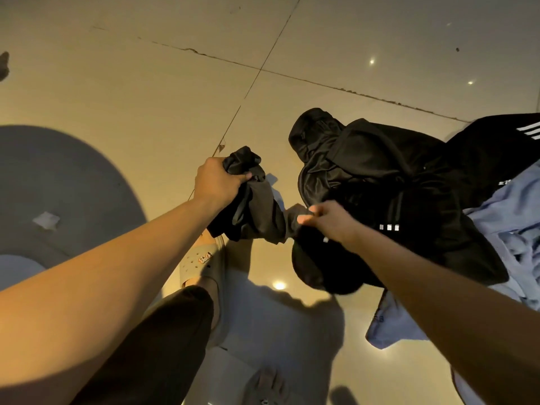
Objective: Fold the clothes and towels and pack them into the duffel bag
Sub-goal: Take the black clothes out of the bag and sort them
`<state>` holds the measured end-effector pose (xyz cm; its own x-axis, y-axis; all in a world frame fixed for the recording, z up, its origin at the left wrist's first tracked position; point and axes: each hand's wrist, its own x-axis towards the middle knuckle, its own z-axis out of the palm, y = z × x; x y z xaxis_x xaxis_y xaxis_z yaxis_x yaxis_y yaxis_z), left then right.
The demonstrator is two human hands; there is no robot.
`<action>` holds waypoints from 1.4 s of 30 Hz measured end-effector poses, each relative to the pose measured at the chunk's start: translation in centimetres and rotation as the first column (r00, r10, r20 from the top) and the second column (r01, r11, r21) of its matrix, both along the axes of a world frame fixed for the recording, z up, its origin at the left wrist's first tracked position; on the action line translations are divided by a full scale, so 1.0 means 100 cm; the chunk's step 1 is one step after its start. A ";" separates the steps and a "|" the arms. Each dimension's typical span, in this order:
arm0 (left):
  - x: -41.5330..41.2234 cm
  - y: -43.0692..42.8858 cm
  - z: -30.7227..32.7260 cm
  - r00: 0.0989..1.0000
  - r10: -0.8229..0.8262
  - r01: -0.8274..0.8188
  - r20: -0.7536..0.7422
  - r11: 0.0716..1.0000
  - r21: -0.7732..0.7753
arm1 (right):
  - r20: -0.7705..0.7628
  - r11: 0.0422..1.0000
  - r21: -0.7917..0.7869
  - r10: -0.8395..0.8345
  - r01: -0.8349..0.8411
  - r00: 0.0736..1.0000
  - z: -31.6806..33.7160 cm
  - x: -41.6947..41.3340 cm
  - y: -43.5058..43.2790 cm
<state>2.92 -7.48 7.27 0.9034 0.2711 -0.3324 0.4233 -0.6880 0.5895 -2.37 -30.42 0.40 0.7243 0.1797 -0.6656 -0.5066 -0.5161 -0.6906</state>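
A dark garment (257,209) is gripped bunched by the left hand (217,182) and pinched by the right hand (327,222) — beside a pile of black clothes (380,176).

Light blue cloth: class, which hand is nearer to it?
Right. The right hand is over the black clothes pile beside the light blue cloth; the left hand is farther away, gripping a dark garment.
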 end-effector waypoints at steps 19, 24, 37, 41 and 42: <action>0.020 -0.028 0.044 0.974 0.065 -0.200 -0.215 0.692 -0.694 | -0.046 0.769 0.514 -0.418 0.381 0.907 0.084 0.043 0.082; 0.032 -0.024 0.030 0.940 0.275 -0.340 -0.200 0.762 -0.551 | -0.310 0.640 0.645 -0.281 0.418 0.908 0.079 0.048 0.063; 0.034 -0.026 -0.017 0.931 0.364 -0.326 -0.020 0.807 -0.491 | 0.275 0.782 -0.620 0.152 0.055 0.949 -0.058 0.094 -0.105; 0.035 -0.016 -0.021 0.939 0.340 -0.317 -0.047 0.806 -0.501 | 0.240 0.788 -0.616 0.170 0.014 0.956 -0.089 0.077 -0.084; 0.035 -0.015 -0.021 0.942 0.329 -0.313 -0.060 0.805 -0.503 | 0.277 0.760 -0.650 0.199 0.031 0.940 -0.094 0.071 -0.080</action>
